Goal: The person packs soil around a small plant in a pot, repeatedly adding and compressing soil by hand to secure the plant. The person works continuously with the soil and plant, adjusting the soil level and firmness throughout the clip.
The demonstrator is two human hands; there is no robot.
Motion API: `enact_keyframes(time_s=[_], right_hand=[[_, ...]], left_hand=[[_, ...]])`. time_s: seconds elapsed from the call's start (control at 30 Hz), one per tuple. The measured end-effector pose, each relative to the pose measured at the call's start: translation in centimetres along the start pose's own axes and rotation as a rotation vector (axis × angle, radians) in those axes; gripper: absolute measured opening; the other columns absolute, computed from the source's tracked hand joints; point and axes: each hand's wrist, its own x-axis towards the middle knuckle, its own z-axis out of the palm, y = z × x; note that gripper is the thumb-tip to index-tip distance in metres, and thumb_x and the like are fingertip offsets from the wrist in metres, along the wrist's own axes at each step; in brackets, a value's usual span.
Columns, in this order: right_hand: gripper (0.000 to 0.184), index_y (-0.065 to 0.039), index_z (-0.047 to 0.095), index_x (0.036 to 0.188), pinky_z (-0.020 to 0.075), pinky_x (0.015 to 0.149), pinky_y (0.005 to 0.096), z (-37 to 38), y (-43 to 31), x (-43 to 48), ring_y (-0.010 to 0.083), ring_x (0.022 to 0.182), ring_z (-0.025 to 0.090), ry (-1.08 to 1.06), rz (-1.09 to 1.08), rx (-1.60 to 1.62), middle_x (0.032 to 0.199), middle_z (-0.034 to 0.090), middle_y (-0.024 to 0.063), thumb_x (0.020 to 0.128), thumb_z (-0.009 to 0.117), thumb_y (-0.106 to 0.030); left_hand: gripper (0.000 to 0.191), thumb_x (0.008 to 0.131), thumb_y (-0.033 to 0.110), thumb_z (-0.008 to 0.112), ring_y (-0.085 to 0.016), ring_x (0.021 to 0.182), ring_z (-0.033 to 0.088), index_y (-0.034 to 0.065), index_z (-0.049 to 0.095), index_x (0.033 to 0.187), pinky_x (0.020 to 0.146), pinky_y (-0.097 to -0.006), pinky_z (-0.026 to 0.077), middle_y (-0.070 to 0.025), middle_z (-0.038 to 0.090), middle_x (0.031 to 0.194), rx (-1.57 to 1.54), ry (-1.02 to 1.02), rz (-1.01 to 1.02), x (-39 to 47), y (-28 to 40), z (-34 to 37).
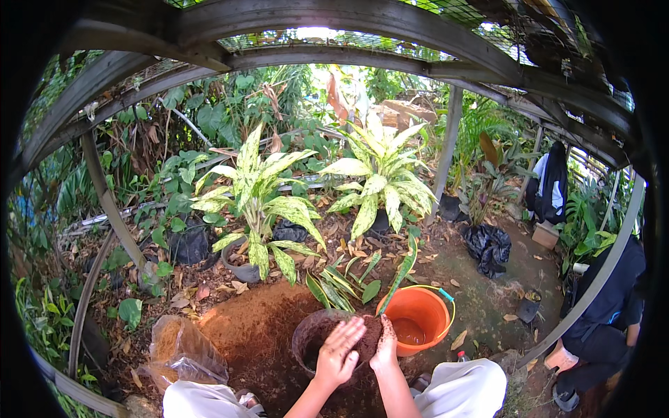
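Note:
My left hand (342, 349) lies with straight fingers against one side of a dark clump of soil (372, 334). Cupped on its other side is my right hand (385, 346), smeared with soil. A long variegated snake plant leaf (402, 269) rises at a slant from the clump by my right fingertips; its base is hidden. Beneath the hands stands a dark round plant pot (308, 326), whose inside is partly covered by my left hand. More cut snake plant leaves (337, 285) lie on the ground just beyond the pot.
An orange bucket (436, 313) with a little brownish water stands at right. Brown loose fibre (256, 308) and a clear plastic bag (183, 350) lie at left. Two potted dieffenbachias (256, 204) stand ahead. A crouching person (601, 292) is at far right, behind a curved post (590, 298).

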Motion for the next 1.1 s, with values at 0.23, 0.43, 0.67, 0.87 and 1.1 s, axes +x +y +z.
enact_keyframes(time_s=[0.23, 0.43, 0.67, 0.87, 1.1], right_hand=[[0.043, -0.002, 0.061, 0.100, 0.0515, 0.079, 0.0381, 0.1, -0.5, -0.5, 0.0233, 0.084, 0.062, -0.054, -0.017, -0.052, 0.091, 0.065, 0.0114, 0.095, 0.043, -0.041], [0.040, -0.005, 0.062, 0.102, 0.0490, 0.082, 0.0370, 1.0, -1.1, -0.8, 0.0230, 0.087, 0.061, 0.028, 0.020, 0.050, 0.093, 0.065, 0.0100, 0.093, 0.047, -0.040], [0.038, -0.004, 0.060, 0.096, 0.0520, 0.073, 0.0375, 1.0, -1.8, -1.1, 0.0259, 0.075, 0.062, 0.066, 0.046, 0.089, 0.084, 0.064, 0.0114, 0.093, 0.047, -0.040], [0.036, -0.004, 0.060, 0.094, 0.0487, 0.077, 0.0361, 0.8, -1.9, -0.4, 0.0245, 0.080, 0.061, 0.118, -0.054, 0.113, 0.086, 0.063, 0.0105, 0.093, 0.048, -0.038], [0.039, -0.003, 0.058, 0.097, 0.0525, 0.072, 0.0399, 0.4, -1.9, -0.7, 0.0297, 0.073, 0.062, 0.091, 0.035, 0.065, 0.086, 0.063, 0.0150, 0.092, 0.046, -0.041]], left_hand=[[0.055, 0.086, 0.037, 0.053, -0.032, 0.131, 0.041, 0.0035, 0.051, 0.130, 0.108, -0.0461, 0.031, -0.0125, 0.047, 0.138, 0.257, -0.274, 0.081, -0.4, 1.2, 1.4], [0.048, 0.089, 0.029, 0.047, -0.034, 0.126, 0.047, 0.0005, 0.053, 0.127, 0.108, -0.0466, 0.030, -0.0192, 0.052, 0.131, 0.127, 0.079, -0.074, -0.9, 1.0, 1.7], [0.057, 0.080, 0.030, 0.060, -0.032, 0.128, 0.045, 0.0014, 0.052, 0.128, 0.106, -0.0441, 0.033, -0.0139, 0.051, 0.134, 0.281, -0.197, 0.094, -1.4, 1.0, 2.3], [0.055, 0.081, 0.027, 0.056, -0.033, 0.130, 0.041, 0.0024, 0.050, 0.130, 0.110, -0.0461, 0.026, -0.0146, 0.049, 0.136, 0.197, 0.030, -0.035, -1.9, 0.4, 2.0], [0.057, 0.082, 0.028, 0.058, -0.031, 0.130, 0.042, 0.0029, 0.049, 0.132, 0.110, -0.0449, 0.028, -0.0130, 0.047, 0.138, 0.217, -0.281, 0.178, -2.4, 0.5, 2.6]])
